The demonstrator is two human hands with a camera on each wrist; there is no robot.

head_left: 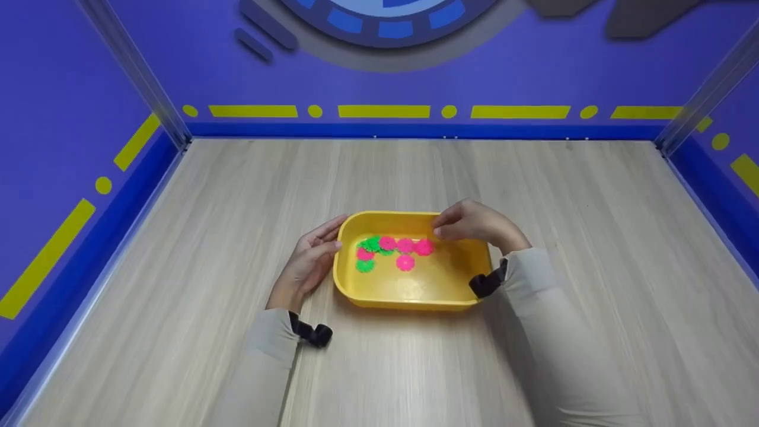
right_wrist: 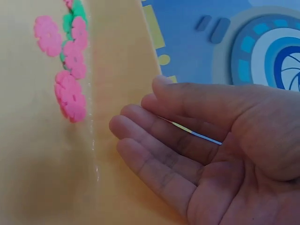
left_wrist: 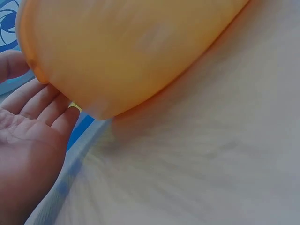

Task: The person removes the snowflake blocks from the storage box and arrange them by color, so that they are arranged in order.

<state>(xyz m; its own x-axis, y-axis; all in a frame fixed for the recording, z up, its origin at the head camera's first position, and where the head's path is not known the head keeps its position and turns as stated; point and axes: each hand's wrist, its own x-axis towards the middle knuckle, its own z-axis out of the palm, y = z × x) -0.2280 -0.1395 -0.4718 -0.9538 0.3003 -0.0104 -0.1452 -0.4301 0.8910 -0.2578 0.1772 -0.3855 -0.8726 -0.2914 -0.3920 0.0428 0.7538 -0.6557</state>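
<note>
A yellow plastic basin (head_left: 415, 287) with rounded corners is on the table in the head view. Several pink flower-shaped discs (head_left: 405, 263) and green flower-shaped discs (head_left: 365, 266) lie on its floor, mostly toward the left and back. My left hand (head_left: 310, 261) holds the basin's left end, thumb at the rim and fingers against the outer wall (left_wrist: 131, 56). My right hand (head_left: 474, 225) reaches over the far wall, fingertips just inside the basin. Loosely bent fingers (right_wrist: 145, 157) show in the right wrist view, with nothing visible in them, to one side of the pink discs (right_wrist: 70, 98).
The wood-grain table (head_left: 237, 196) extends around the basin. Blue panels (head_left: 415, 83) with yellow marks stand at the back and both sides, joined by metal corner posts (head_left: 139, 65). A black wrist camera (head_left: 489, 283) on the right cuff overlaps the basin's near right corner.
</note>
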